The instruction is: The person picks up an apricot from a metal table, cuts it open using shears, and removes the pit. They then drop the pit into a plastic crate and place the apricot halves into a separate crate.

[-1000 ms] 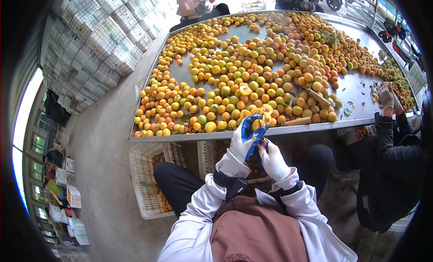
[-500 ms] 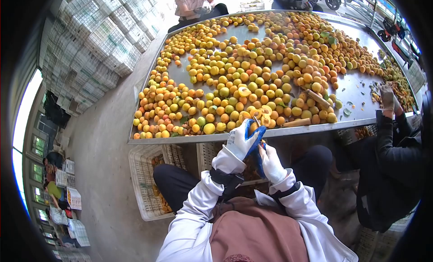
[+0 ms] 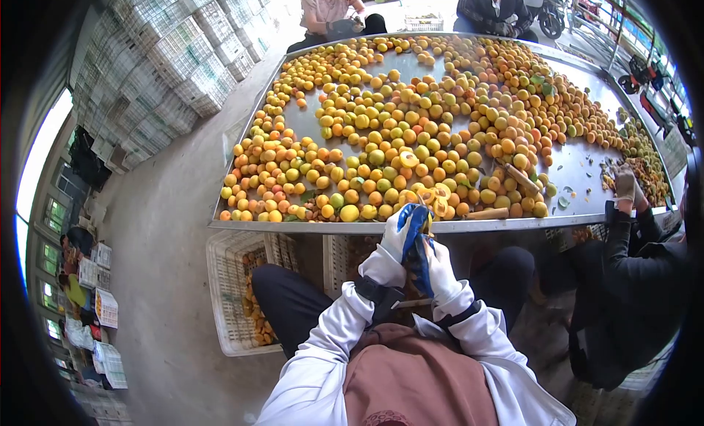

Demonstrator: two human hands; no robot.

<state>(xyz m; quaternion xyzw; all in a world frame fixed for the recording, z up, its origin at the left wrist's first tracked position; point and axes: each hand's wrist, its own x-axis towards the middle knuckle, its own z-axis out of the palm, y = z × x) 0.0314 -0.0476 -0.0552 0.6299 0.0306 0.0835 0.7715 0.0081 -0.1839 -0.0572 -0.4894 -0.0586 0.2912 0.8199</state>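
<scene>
Low in the middle of the frame, the gloved left hand (image 3: 402,234) and right hand (image 3: 441,267) were pressed together just under the near rim of the metal desk (image 3: 293,225). Their fingers were curled against each other, and I could not tell whether they held anything. The halved apricots (image 3: 433,195) lay just above them at the desk's edge, among whole apricots (image 3: 381,133). A white crate (image 3: 227,279) stood lower left. A co-worker's gloved hand (image 3: 625,184) rested at the right.
</scene>
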